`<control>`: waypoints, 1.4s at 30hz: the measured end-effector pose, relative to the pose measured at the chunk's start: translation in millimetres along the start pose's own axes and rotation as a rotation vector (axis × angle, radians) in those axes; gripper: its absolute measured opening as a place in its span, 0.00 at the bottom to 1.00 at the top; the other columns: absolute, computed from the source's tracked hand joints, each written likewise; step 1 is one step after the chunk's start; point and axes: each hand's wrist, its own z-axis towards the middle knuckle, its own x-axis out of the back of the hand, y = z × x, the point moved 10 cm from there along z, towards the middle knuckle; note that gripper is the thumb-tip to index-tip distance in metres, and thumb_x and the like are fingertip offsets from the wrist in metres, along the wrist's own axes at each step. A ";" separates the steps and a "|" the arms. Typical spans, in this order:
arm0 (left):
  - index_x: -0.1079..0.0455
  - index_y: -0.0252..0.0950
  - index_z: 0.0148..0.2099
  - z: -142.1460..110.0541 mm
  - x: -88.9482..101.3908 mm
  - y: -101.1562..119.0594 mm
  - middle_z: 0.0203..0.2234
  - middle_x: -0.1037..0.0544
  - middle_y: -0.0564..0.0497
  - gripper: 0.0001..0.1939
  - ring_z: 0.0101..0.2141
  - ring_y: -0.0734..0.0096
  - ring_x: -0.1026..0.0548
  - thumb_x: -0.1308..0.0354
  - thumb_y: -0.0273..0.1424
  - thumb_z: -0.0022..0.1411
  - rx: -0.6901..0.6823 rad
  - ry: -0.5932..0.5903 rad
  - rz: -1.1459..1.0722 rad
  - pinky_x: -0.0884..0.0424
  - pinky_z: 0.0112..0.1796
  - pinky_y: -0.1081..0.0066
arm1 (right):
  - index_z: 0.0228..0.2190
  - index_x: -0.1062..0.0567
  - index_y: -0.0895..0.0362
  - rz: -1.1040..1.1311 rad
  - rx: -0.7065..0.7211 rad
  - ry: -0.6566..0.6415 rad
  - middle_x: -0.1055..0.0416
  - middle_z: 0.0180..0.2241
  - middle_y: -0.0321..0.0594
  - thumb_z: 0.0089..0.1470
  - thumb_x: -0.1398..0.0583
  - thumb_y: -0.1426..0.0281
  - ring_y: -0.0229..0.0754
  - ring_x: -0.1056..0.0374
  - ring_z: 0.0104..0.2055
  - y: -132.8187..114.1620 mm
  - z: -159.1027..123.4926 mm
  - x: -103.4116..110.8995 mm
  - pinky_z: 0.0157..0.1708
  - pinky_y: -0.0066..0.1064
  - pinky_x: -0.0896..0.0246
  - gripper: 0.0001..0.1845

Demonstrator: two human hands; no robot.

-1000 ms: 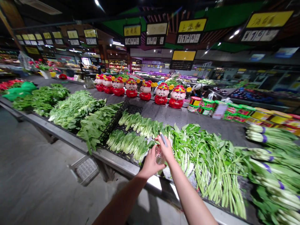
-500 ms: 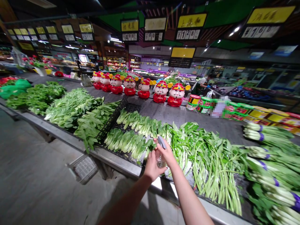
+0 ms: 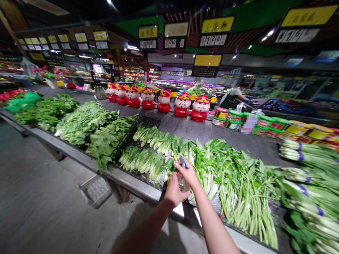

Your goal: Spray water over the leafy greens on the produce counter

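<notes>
A clear spray bottle (image 3: 182, 183) with a grey trigger head is between my two hands, above the front edge of the vegetable stand. My right hand (image 3: 187, 174) is closed around its neck and trigger head. Lower down, my left hand (image 3: 173, 190) is wrapped against the side of the bottle's body. Behind and left of the hands lie rows of bok choy (image 3: 148, 162) on a black mesh tray. Long-stemmed leafy greens (image 3: 238, 183) spread out just to the right.
Red figurine jars (image 3: 200, 109) line the back of the stand, beside stacked tubs (image 3: 271, 127). Bundled greens (image 3: 302, 190) with purple bands lie at right, loose greens (image 3: 82, 120) at left. A grey crate (image 3: 96, 190) is under the metal edge. A co-worker (image 3: 234, 97) bends over produce behind.
Both hands and the spray bottle have come slightly lower and nearer. The view swung a little left and back. The co-worker behind has come into clearer view.
</notes>
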 end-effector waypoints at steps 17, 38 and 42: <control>0.47 0.36 0.52 -2.9 7.3 5.9 0.46 0.35 0.43 0.39 0.48 0.56 0.35 0.33 0.29 0.39 0.007 0.025 -0.056 0.38 0.50 0.61 | 0.42 0.27 0.56 0.034 -0.019 0.019 0.27 0.34 0.40 0.46 0.39 0.56 0.42 0.31 0.31 -1.8 0.4 -2.9 0.34 0.36 0.34 0.23; 0.45 0.34 0.52 7.5 56.8 0.5 0.45 0.35 0.44 0.37 0.48 0.57 0.36 0.33 0.28 0.39 -0.038 0.107 -0.024 0.38 0.50 0.60 | 0.42 0.29 0.55 0.267 -0.017 -0.107 0.30 0.32 0.36 0.43 0.36 0.66 0.36 0.35 0.30 -13.9 22.2 -53.9 0.34 0.31 0.38 0.21; 0.45 0.34 0.52 6.9 56.1 -5.9 0.45 0.35 0.45 0.37 0.48 0.58 0.35 0.34 0.28 0.40 -0.024 0.090 -0.029 0.38 0.51 0.60 | 0.44 0.30 0.56 0.236 -0.050 -0.086 0.30 0.32 0.36 0.42 0.36 0.66 0.36 0.35 0.28 -4.8 23.2 -57.3 0.33 0.31 0.38 0.25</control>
